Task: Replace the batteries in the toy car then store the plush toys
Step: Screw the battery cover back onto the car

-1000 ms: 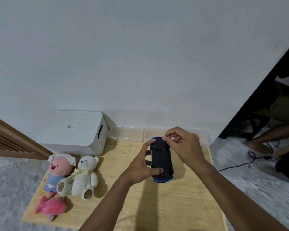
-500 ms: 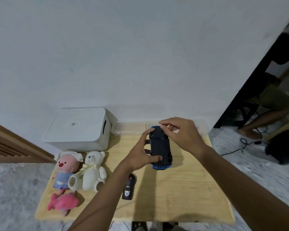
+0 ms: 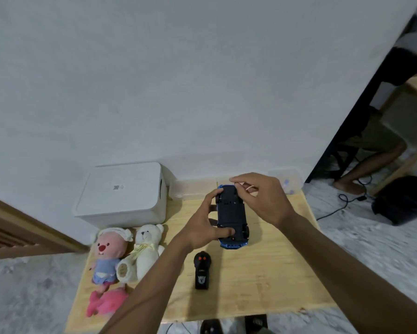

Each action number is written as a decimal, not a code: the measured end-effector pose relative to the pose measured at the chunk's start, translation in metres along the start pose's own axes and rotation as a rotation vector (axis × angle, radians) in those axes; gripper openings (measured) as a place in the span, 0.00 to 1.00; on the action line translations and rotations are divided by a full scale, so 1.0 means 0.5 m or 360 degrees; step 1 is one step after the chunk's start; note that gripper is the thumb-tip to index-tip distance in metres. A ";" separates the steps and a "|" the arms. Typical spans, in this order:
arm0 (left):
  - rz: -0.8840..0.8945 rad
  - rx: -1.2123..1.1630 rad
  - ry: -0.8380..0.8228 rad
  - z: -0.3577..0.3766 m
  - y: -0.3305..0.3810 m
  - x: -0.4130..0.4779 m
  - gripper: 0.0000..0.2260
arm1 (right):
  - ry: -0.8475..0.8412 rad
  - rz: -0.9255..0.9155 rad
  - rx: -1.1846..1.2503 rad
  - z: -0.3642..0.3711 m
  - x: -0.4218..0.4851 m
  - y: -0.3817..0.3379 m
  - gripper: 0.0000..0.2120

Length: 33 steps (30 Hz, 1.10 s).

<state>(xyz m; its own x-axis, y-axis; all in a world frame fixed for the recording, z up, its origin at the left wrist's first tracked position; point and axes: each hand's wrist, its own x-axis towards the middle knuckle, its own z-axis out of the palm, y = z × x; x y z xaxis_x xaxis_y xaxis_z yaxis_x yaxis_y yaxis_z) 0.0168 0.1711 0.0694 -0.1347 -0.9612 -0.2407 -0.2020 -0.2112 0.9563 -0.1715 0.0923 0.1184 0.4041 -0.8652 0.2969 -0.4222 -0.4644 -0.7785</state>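
A blue toy car is held upside down above the wooden table, its black underside facing me. My left hand grips the car's left side, thumb across the near end. My right hand pinches at the car's far end with its fingertips. Three plush toys lie at the table's left: a pink-faced doll, a white teddy bear and a pink plush. A white lidded storage box stands behind them.
A black remote control lies on the table near my left forearm. A clear plastic container runs along the wall at the back. On the floor to the right are cables, a dark bag and another person's legs.
The view has pulled back, showing the remote control and the table's front edge. Both hands stay on the upturned car, my right fingertips shifting slightly at its far end.
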 end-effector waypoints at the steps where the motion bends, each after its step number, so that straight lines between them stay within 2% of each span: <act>1: -0.0002 0.0004 -0.0002 -0.003 -0.002 -0.003 0.44 | 0.0042 0.0024 0.0006 0.003 0.001 -0.002 0.06; 5: -0.0002 0.0007 -0.0004 -0.014 -0.009 -0.015 0.44 | 0.0167 0.0164 0.0094 0.015 0.005 -0.009 0.04; 10: -0.0024 -0.0009 -0.0009 -0.025 -0.018 -0.029 0.44 | 0.0030 -0.0032 -0.0060 0.027 -0.013 -0.021 0.09; 16: -0.0022 0.0017 -0.0019 -0.034 -0.017 -0.045 0.44 | 0.0182 0.0216 0.0171 0.044 -0.012 -0.034 0.03; 22: -0.0027 0.0023 -0.0017 -0.043 -0.018 -0.054 0.44 | 0.0118 -0.0056 -0.0083 0.051 -0.025 -0.041 0.07; 27: -0.0022 0.0015 -0.0028 -0.046 -0.018 -0.058 0.44 | 0.0228 0.0195 0.0086 0.058 -0.019 -0.048 0.04; 33: 0.0006 0.0007 -0.0023 -0.049 -0.019 -0.062 0.44 | 0.0170 -0.0122 -0.0163 0.058 -0.029 -0.051 0.07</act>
<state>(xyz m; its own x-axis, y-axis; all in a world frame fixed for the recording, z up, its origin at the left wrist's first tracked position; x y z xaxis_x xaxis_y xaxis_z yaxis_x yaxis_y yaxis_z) 0.0469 0.1987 0.0718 -0.1497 -0.9593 -0.2393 -0.2055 -0.2066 0.9566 -0.1434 0.1223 0.1179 0.3523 -0.8391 0.4146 -0.4760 -0.5420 -0.6926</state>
